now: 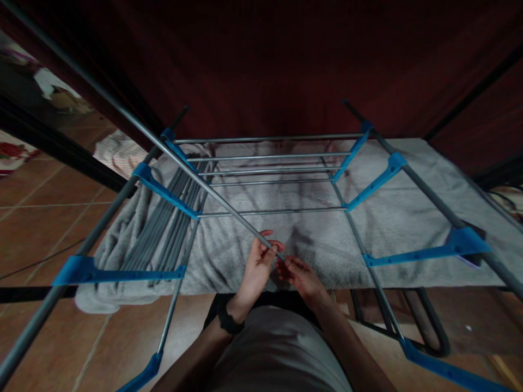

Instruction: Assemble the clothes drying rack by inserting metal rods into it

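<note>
A long grey metal rod (208, 188) slants from the upper left down to my hands, in front of my body. My left hand (263, 256) is closed around the rod near its lower end, some fingers loosely bent. At the very tip, my right hand (300, 275) pinches the rod with thumb and fingers. Around them stands a partly built rack frame of grey tubes (114, 220) with blue plastic brackets (165, 190). Several thin crossbars (269, 211) join the left and right brackets beyond my hands.
A grey blanket (318, 250) covers the low surface under the frame. Several loose grey rods (167, 223) lie on it at the left. A dark red curtain (278, 65) hangs behind. A black-framed chair (429, 321) stands at the lower right on the tiled floor (44, 337).
</note>
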Action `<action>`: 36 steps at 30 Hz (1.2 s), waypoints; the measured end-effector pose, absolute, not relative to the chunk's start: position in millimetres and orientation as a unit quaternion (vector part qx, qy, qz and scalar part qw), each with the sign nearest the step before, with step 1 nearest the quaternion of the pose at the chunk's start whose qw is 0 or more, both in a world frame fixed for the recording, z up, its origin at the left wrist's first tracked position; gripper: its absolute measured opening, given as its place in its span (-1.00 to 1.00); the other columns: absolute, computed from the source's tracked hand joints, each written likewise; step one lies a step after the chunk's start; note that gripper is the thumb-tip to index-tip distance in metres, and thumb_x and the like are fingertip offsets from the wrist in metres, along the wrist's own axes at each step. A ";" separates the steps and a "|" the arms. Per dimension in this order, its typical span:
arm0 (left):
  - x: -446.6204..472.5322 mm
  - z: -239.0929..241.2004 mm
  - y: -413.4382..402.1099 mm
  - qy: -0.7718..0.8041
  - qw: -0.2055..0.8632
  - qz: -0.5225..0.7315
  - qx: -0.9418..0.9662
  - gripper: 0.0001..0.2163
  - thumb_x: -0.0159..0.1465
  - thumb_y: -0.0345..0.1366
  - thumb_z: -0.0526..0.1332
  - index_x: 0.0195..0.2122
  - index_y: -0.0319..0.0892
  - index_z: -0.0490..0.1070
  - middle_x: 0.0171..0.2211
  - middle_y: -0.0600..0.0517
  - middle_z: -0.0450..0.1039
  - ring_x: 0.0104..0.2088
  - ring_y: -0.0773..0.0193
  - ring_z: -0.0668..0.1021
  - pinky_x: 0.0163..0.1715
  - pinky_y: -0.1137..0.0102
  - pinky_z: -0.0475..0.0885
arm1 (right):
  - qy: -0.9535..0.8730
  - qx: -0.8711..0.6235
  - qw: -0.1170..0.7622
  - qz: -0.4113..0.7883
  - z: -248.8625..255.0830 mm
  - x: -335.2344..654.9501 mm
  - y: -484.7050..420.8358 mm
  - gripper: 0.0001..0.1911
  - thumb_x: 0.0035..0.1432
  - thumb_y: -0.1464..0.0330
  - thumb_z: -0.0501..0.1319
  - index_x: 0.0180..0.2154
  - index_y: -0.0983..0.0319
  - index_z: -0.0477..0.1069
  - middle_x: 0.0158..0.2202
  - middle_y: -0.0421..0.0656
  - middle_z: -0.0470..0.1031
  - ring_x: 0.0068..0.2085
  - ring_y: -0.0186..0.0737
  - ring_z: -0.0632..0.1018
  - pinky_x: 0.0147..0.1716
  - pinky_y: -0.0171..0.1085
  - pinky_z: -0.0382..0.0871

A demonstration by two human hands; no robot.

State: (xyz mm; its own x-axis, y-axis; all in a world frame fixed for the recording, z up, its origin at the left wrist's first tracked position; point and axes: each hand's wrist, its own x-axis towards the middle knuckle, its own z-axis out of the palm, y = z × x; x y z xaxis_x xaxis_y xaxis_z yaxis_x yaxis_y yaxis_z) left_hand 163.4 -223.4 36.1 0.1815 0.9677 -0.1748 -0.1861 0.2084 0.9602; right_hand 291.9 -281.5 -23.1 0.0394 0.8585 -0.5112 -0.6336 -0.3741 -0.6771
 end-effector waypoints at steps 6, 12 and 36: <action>153.3 28.3 -227.3 0.452 0.624 0.458 0.444 -0.63 0.31 -0.13 0.38 0.07 -0.06 0.36 -0.30 0.06 0.61 -0.20 0.18 0.65 -0.02 0.22 0.46 | -0.123 -0.502 0.558 0.649 -33.7 299.2 -281.1 -0.49 -0.15 -0.05 0.60 -0.24 0.12 0.68 -0.15 -0.09 0.71 -0.15 -0.09 0.67 -0.17 -0.17 0.55; 142.0 19.0 -226.0 0.468 0.577 0.455 0.490 -0.67 0.33 -0.14 0.36 0.06 -0.04 0.38 -0.35 0.09 0.56 -0.27 0.20 0.60 -0.12 0.26 0.43 | -0.106 -0.511 0.572 0.633 -35.3 309.4 -277.8 -0.48 -0.18 -0.04 0.60 -0.25 0.13 0.67 -0.22 -0.07 0.72 -0.20 -0.11 0.67 -0.19 -0.19 0.53; 61.5 -6.2 -190.7 0.572 0.412 0.403 0.584 -0.94 0.18 -0.31 0.21 -0.39 -0.10 0.47 -0.39 0.02 0.56 -0.26 0.17 0.58 -0.09 0.29 0.48 | -0.079 -0.533 0.623 0.567 -25.4 339.8 -258.4 -0.59 -0.26 0.16 0.60 -0.33 0.14 0.61 -0.30 -0.12 0.69 -0.29 -0.19 0.62 -0.23 -0.22 0.52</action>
